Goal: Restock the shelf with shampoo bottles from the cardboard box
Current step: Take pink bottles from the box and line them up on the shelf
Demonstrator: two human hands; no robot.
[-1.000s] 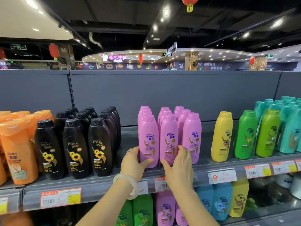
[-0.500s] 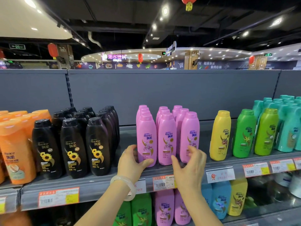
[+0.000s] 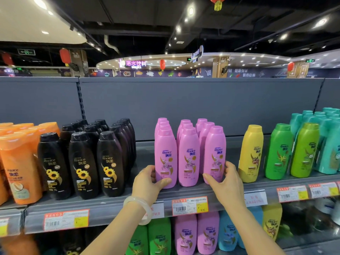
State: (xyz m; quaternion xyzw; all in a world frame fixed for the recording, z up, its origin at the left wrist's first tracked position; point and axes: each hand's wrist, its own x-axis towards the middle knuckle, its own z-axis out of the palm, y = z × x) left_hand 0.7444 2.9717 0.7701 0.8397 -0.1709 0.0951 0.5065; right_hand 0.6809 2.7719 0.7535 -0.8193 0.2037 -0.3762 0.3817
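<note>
Head view: left hand (image 3: 147,183) and right hand (image 3: 225,183) loosely cup outer front pink shampoo bottles (image 3: 189,157); rows partly filled, cardboard box unseen.

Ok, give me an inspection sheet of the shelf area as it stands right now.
Surface: grey shelf, price tags along its front edge.
Job's things: pink shampoo bottles upright in three rows; cardboard box not in view.
Clutter: nothing seen.
Grippers: left hand grips the front left pink bottle; right hand cups the front right pink bottle.
Cables: nothing seen.
Surroundings: black bottles and orange bottles to the left, yellow bottle and green bottles to the right; more bottles on the shelf below.
</note>
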